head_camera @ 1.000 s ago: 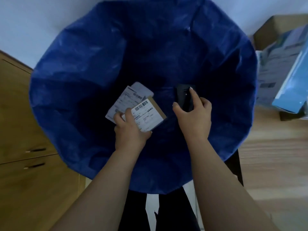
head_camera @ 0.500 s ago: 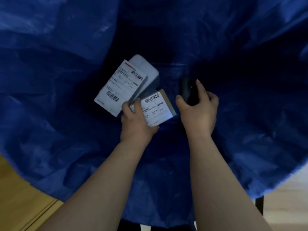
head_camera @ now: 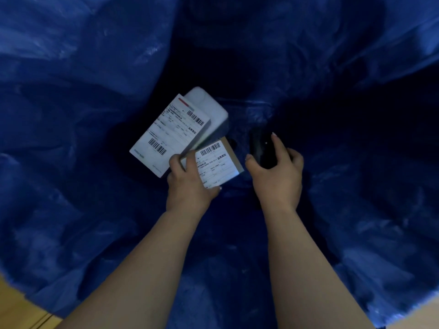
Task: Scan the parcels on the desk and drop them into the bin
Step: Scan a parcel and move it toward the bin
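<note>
Blue crinkled plastic filled nearly the whole view, the liner of a big blue bin (head_camera: pixel 90 96) seen from straight above, its folds catching dull light while the middle dropped into deep shadow. Both bare forearms reached down into that opening.

And the left hand (head_camera: pixel 190 184) had the goods: a small brown cardboard parcel with a white barcoded shipping label (head_camera: pixel 217 163), pinched at its lower left corner, thumb lying across the label face and the other fingers tucked behind. The parcel sat tilted, label up toward the camera, just left of the right hand and not touching it.

Right behind it, touching or overlapping its upper left edge, sat a larger white padded parcel with a long white label carrying two barcodes (head_camera: pixel 171 136). Whether the left hand gripped that one too or it simply lay deeper in the bin could not be told in the gloom.

Over on the right hand (head_camera: pixel 276 176), a dark black handheld scanner (head_camera: pixel 261 148) was wrapped in a closed grip, index finger stretched along its top, thumb on its left side. The scanner pointed away, into the dark of the bin.

Down at the bottom corners, slivers of pale wooden floor (head_camera: pixel 14 312) peeked out beyond the liner's edge.
</note>
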